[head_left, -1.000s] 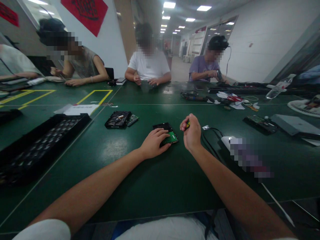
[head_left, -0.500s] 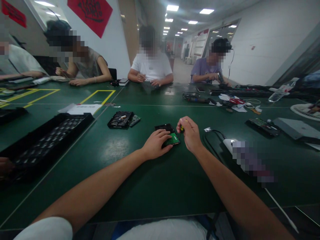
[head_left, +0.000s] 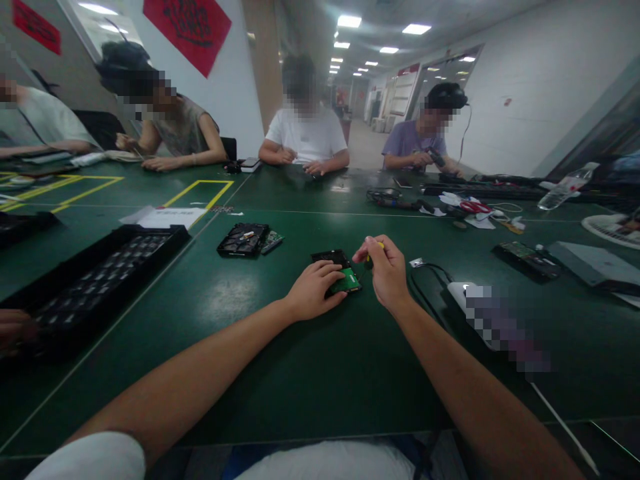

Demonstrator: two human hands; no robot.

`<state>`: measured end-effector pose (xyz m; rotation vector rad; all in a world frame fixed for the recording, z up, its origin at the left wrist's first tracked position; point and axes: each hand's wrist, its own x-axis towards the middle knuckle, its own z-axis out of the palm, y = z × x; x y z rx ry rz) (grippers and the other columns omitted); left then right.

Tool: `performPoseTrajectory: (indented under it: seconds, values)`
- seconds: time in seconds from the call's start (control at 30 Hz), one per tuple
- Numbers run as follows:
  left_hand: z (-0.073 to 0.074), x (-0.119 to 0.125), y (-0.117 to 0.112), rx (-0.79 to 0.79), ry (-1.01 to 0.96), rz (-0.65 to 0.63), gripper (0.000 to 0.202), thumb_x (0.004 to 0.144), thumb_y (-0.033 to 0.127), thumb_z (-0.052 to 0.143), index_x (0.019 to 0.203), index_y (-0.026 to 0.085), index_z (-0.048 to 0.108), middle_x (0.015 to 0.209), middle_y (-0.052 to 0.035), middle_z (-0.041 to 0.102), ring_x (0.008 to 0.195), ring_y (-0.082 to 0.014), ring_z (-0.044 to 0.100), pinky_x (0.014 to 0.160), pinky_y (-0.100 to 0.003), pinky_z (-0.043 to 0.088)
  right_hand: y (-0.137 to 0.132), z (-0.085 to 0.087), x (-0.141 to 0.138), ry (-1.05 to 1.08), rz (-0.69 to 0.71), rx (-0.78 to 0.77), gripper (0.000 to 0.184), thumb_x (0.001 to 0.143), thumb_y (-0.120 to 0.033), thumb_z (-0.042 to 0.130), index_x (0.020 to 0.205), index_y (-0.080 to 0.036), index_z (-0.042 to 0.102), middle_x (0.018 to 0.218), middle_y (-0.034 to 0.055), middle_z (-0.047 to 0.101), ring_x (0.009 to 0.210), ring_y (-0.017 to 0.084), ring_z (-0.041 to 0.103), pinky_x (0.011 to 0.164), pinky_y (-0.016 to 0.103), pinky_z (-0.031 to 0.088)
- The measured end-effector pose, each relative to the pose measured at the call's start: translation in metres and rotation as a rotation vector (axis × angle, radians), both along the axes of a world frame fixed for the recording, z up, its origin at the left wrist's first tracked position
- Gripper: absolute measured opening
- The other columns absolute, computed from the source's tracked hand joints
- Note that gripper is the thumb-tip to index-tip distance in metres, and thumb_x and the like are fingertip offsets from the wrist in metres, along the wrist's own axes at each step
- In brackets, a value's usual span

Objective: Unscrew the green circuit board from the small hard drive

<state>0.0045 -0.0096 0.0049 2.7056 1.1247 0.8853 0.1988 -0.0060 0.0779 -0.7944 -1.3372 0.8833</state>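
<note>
Under my left hand (head_left: 316, 291) lies a black hard drive (head_left: 330, 256) with a green circuit board (head_left: 346, 281) along its near side. My fingers rest across its left part and the thumb presses near its front edge, so much of it is covered. My right hand (head_left: 389, 277) is closed around a screwdriver (head_left: 371, 256) with a yellow and black handle, just right of the drive. The thin shaft slants down toward the board's right edge; whether the tip touches cannot be made out.
An opened black drive case (head_left: 243, 239) and a small circuit board (head_left: 273, 241) lie left. A long black tray (head_left: 107, 280) stands farther left. At the right are a white power bank-like device (head_left: 473, 307) with a cable, another drive (head_left: 527, 259) and a grey box (head_left: 590, 261). People sit opposite.
My right hand has shifted slightly right and its fingers have turned, so more of the yellow handle shows. The left hand stays on the hard drive. The view has shifted a little.
</note>
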Motion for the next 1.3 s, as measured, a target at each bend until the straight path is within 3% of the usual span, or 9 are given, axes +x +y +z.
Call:
performPoseTrajectory:
  seconds: [0.23, 0.47, 0.7, 0.9, 1.07, 1.3]
  values:
    - [0.0007, 0.0006, -0.0003, -0.008, -0.004, 0.001, 0.043, 0.094, 0.045, 0.068, 0.132, 0.025, 0.065, 0.142, -0.0104, 0.065, 0.138, -0.0351, 0.054, 0.115, -0.059, 0.045, 0.0022, 0.0018, -0.0019, 0.066, 0.060, -0.043, 0.038, 0.095, -0.061, 0.063, 0.085, -0.025, 0.063, 0.065, -0.0045, 0.052, 0.058, 0.011, 0.049, 0.055, 0.025, 0.040]
    - [-0.0007, -0.0002, 0.0003, -0.001, 0.006, 0.001, 0.044, 0.095, 0.046, 0.066, 0.132, 0.024, 0.065, 0.142, -0.0112, 0.064, 0.138, -0.0350, 0.053, 0.116, -0.059, 0.045, 0.0000, -0.0004, -0.0024, 0.086, 0.118, -0.070, 0.044, 0.099, -0.063, 0.054, 0.086, -0.024, 0.070, 0.072, -0.0012, 0.055, 0.063, 0.013, 0.051, 0.058, 0.026, 0.044]
    - [-0.0020, -0.0003, 0.0016, -0.009, 0.008, 0.004, 0.043, 0.095, 0.047, 0.066, 0.133, 0.025, 0.064, 0.143, -0.0107, 0.064, 0.139, -0.0354, 0.053, 0.115, -0.060, 0.044, -0.0008, 0.0037, -0.0003, -0.003, 0.053, -0.039, 0.037, 0.097, -0.055, 0.063, 0.080, -0.023, 0.066, 0.069, -0.0022, 0.059, 0.062, 0.011, 0.055, 0.061, 0.026, 0.045]
    - [-0.0013, -0.0002, 0.0012, -0.008, 0.009, 0.001, 0.043, 0.095, 0.046, 0.067, 0.132, 0.023, 0.064, 0.143, -0.0113, 0.064, 0.138, -0.0359, 0.053, 0.114, -0.060, 0.046, 0.0059, 0.0044, 0.0044, 0.173, 0.061, -0.144, 0.037, 0.090, -0.054, 0.073, 0.077, -0.022, 0.061, 0.069, -0.0035, 0.059, 0.061, 0.010, 0.056, 0.059, 0.025, 0.046]
    - [-0.0012, 0.0000, 0.0006, 0.004, 0.010, -0.004, 0.043, 0.095, 0.045, 0.067, 0.132, 0.023, 0.064, 0.143, -0.0110, 0.064, 0.137, -0.0355, 0.054, 0.115, -0.058, 0.045, 0.0043, 0.0055, 0.0041, 0.229, 0.109, -0.171, 0.038, 0.085, -0.055, 0.078, 0.077, -0.023, 0.060, 0.070, -0.0044, 0.059, 0.062, 0.010, 0.055, 0.060, 0.024, 0.047]
    - [-0.0002, 0.0007, -0.0003, 0.009, 0.021, 0.000, 0.044, 0.095, 0.045, 0.066, 0.133, 0.022, 0.063, 0.143, -0.0112, 0.064, 0.138, -0.0349, 0.053, 0.115, -0.057, 0.045, 0.0019, 0.0038, 0.0068, 0.207, 0.235, -0.174, 0.040, 0.093, -0.059, 0.067, 0.080, -0.022, 0.067, 0.071, -0.0011, 0.062, 0.064, 0.012, 0.059, 0.061, 0.026, 0.048]
